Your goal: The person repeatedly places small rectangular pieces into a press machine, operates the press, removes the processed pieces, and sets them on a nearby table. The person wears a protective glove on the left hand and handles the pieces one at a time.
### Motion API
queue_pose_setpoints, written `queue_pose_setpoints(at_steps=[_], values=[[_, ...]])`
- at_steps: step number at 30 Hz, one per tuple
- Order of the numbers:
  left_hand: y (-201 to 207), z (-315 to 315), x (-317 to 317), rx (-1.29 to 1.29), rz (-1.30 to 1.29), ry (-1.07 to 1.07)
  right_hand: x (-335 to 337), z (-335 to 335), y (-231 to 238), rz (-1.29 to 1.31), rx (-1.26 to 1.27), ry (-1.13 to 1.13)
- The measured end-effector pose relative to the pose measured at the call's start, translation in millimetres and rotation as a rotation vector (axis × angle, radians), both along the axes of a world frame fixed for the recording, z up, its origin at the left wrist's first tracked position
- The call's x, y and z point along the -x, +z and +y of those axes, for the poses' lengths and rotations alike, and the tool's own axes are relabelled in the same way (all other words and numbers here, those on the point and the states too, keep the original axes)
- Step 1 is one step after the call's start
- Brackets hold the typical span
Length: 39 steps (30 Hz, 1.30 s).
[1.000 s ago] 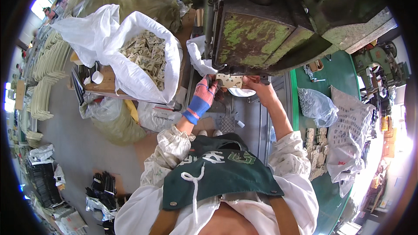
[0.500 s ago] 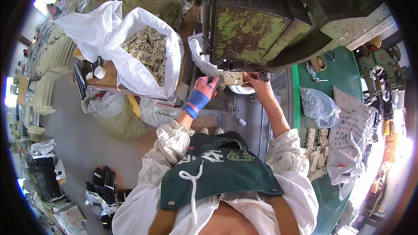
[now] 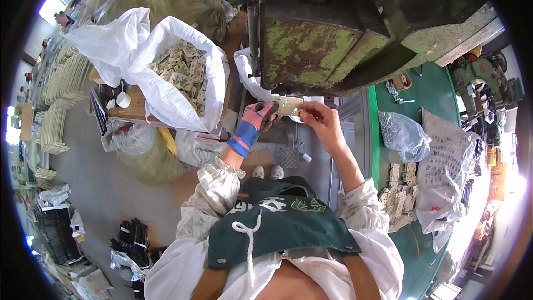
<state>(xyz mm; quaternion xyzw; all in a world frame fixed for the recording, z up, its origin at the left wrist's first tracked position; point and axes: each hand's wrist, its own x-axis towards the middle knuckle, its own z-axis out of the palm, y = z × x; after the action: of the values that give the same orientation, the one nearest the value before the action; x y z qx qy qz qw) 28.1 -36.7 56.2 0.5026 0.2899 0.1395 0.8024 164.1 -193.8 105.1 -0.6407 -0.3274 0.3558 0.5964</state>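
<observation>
Under the front of a large machine with worn green paint (image 3: 311,50), a small cream-coloured plate with holes (image 3: 288,105) is held between my hands. My left hand (image 3: 257,119), in a pink and blue glove with dark fingertips, grips its left end with closed fingers. The bare fingers of my right hand (image 3: 325,125) are pinched together at the plate's right end, thumb and index against its edge. Part of the plate is hidden by the fingers, and the machine's body covers the tooling above it.
To the left, an open white sack (image 3: 216,91) holds many similar small plates. A green table (image 3: 413,250) at the right carries a clear bag of small metal parts (image 3: 404,136), several rows of plates (image 3: 401,200) and a printed woven sack (image 3: 444,178). Below the machine lies a foot pedal (image 3: 290,156).
The plate has come away from the machine's front edge, slightly toward me, and now sits tilted. My right hand has moved left and nearer with bent fingers; my left hand has come slightly nearer.
</observation>
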Motion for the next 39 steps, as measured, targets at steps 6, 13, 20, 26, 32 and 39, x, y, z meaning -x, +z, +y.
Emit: queue_pose_setpoints(at_steps=[6,13,20,26,32,39], values=[[-4,1,3,0.031,-0.097,-0.073,24,28,-4,0.037,-0.085,-0.232],[-24,2,-4,-0.005,-0.156,0.001,30,40,2,-0.501,-0.008,-0.292],[-29,4,-5,0.039,-0.155,-0.024,16,51,-12,-0.367,0.127,-0.278],[-22,8,-2,0.070,-0.174,-0.061,3,55,-22,-0.302,0.168,-0.251],[-29,21,-1,0.176,-0.217,-0.122,5,59,-11,-0.795,0.338,-0.181],[0,16,-6,-0.122,0.084,-0.119,-2,20,-38,0.061,0.027,-0.314]])
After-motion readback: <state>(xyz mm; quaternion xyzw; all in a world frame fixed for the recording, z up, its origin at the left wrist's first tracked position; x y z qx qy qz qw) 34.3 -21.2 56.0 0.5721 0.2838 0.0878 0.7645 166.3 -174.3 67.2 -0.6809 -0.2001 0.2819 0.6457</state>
